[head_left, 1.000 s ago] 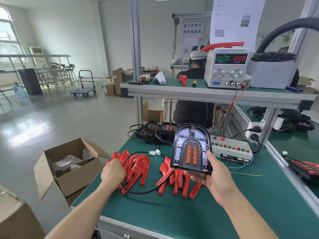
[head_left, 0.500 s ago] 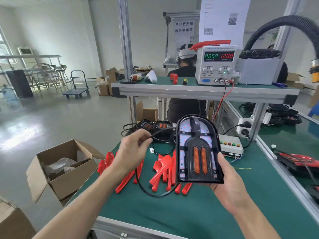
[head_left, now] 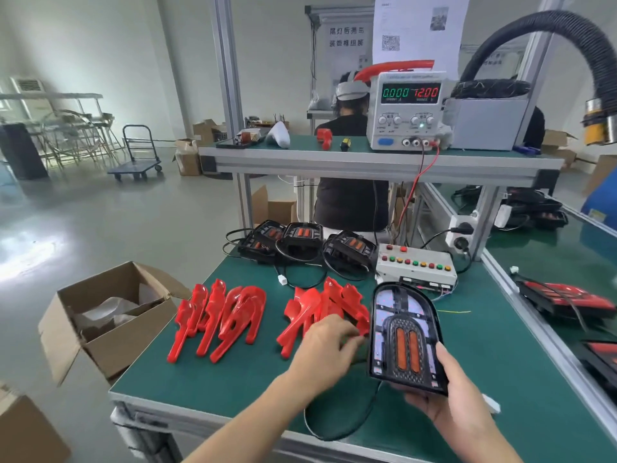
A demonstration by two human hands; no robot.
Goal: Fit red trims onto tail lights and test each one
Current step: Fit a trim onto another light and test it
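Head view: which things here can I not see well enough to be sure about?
- Left hand fingertips: motion-blurred at the right pile of red trims; a grip cannot be confirmed.
- Tail light cable: passes behind the left forearm and the light.
- White connector: partly hidden by the right hand.
- Power supply knob labels: too small.
- Finished lights at right: cut by the frame edge.

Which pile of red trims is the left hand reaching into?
The right-hand pile, the one beside the held tail light. The left hand has its fingers on that pile's near edge; the other pile lies untouched, further left.
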